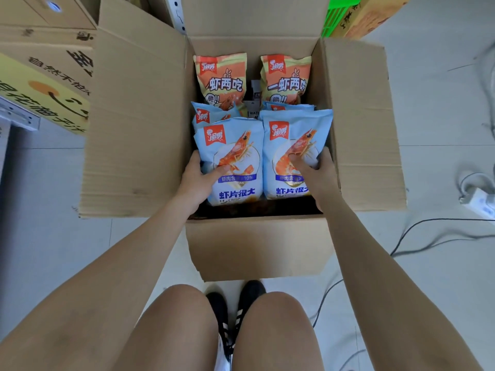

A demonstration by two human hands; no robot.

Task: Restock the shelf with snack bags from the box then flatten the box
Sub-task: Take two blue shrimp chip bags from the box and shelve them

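A large brown corrugated cardboard box (257, 245) is sitting on the pale tiled floor (442, 103) right in front of the crouching person, with its four top flaps folded outward. The long left flap (139, 116) and right flap (361, 124) are lying almost flat.

Inside the box, glossy snack bags are standing upright in two columns. At the far end, two orange prawn-cracker bags (221, 76) with bold white lettering are leaning against the back wall. In front of them, pale blue bags are packed one behind another.

The left hand (197, 178) is gripping the front left pale blue bag (235, 140). Its thumb is pressing across the printed orange prawn and its fingers are wrapping round the bag's outer edge. The right hand (318, 172) is holding the front right pale blue bag (294, 135) the same way, thumb on the front and fingers curling behind the side next to the box wall. Both bags are showing a red brand badge at the top and dark blue characters near the bottom. They are touching each other along the middle and sitting at the near end of the box.

A yellow printed carton (40, 95) is standing to the left. A bright green plastic crate (340, 17) is showing beyond the box. A white power strip (479, 202) with black cables (428, 236) is lying on the right.
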